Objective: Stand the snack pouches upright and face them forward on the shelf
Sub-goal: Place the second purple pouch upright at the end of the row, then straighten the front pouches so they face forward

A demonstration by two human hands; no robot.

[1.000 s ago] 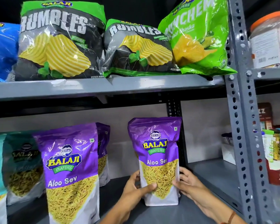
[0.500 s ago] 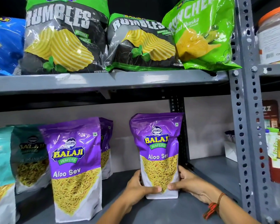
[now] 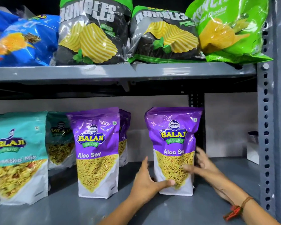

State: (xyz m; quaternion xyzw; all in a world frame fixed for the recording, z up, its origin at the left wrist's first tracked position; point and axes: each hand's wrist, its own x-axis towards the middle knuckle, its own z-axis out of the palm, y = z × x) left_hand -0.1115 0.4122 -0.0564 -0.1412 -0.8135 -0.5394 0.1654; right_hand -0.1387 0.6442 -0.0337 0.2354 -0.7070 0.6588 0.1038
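While standing upright (label forward) on the lower shelf [image 3: 152, 207], the right Aloo Sev pouch [image 3: 173, 143] is being cupped by left hand [image 3: 146, 181], thumb pressing its front; right hand [image 3: 201, 166] fingers spreading, blurred.

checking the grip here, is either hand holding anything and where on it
The left hand steadies the right-hand Aloo Sev pouch at its lower left edge, thumb across the front. The blurred right hand is at its right side; contact cannot be told.
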